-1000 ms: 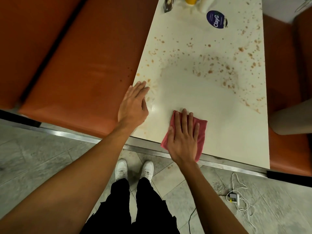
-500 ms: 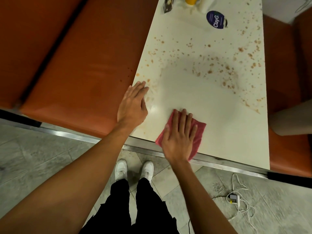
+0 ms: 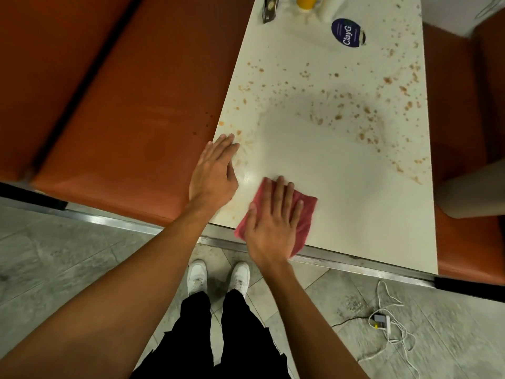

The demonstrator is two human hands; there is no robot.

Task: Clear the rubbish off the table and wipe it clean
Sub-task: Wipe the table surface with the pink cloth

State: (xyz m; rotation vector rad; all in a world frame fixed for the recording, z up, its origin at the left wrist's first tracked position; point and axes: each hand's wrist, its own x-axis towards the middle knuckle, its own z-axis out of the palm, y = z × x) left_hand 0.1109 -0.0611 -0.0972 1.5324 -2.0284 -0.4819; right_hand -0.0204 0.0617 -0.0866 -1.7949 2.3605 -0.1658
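The right hand [image 3: 273,222] lies flat, fingers spread, on a red cloth [image 3: 303,214] (soft, nappy) at lower centre. The left hand [image 3: 213,173] rests open on the smooth white counter [image 3: 355,201], beside brown specks [image 3: 369,110].

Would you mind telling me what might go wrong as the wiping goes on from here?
The cloth lies partly over the table's near edge, so crumbs may be pushed onto the floor. Many brown spots lie farther off; reaching them could knock the bottles at the far end.
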